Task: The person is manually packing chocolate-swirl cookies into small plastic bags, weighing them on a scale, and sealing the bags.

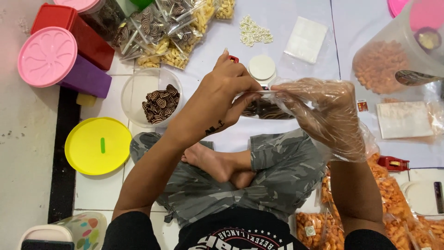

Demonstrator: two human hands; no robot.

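A person sits cross-legged on a tiled floor [95, 187], seen from above. To the right stands a large clear tub [393, 51] of orange snacks; sealed orange snack packets [393, 203] lie by the right knee. To the left lie a yellow lid [98, 146] and a clear bowl [134, 90] of brown striped biscuits. Above the lap, both hands pinch the top edge of a small clear bag [266, 109] of striped biscuits: the bare left hand [219, 97] and the right hand [326, 113], which wears a loose plastic glove.
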